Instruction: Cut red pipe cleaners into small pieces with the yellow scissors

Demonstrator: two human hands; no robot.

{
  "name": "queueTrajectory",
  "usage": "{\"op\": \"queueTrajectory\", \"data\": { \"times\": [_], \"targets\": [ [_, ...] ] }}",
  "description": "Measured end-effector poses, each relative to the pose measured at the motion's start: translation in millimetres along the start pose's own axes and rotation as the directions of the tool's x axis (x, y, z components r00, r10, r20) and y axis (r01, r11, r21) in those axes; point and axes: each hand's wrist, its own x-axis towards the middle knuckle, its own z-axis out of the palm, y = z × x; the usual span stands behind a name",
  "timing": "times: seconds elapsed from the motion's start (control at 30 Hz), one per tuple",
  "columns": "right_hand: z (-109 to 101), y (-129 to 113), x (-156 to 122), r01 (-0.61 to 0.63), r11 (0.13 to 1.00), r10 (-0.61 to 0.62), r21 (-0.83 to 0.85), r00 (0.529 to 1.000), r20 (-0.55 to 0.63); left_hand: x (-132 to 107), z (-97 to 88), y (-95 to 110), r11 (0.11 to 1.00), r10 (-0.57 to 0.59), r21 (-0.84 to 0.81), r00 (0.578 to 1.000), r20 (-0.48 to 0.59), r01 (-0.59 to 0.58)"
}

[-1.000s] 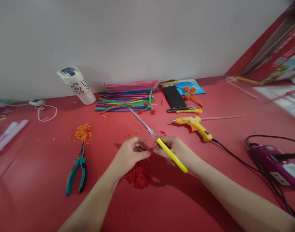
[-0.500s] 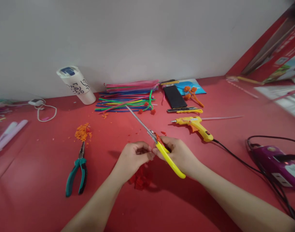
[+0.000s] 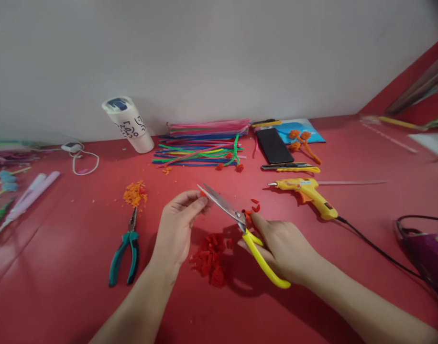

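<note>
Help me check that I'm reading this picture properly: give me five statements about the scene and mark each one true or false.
1. The right hand holds the yellow-handled scissors. True.
2. The left hand holds the pliers. False: it pinches a small red piece by the scissor blades, and the pliers lie apart from both hands.
3. The pliers' tips point toward the orange scraps. True.
4. The scissor blades are fully closed. False: their tips stand apart.
5. The yellow glue gun lies left of the pliers. False: it lies to their right.

Pliers (image 3: 129, 237) lie left of the scissors (image 3: 240, 218), a glue gun (image 3: 310, 191) right, pipe cleaners (image 3: 201, 152) behind.
</note>
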Motion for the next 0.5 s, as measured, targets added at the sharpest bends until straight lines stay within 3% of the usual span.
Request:
{"op": "queueTrajectory", "data": {
  "times": [0.5],
  "targets": [
    [11.9, 4.4, -2.2, 0.102, 0.991, -0.110, -0.088, 0.989, -0.095, -0.4, 0.4, 4.9, 1.000, 0.012, 0.012, 1.000, -0.022, -0.012]
  ]
}}
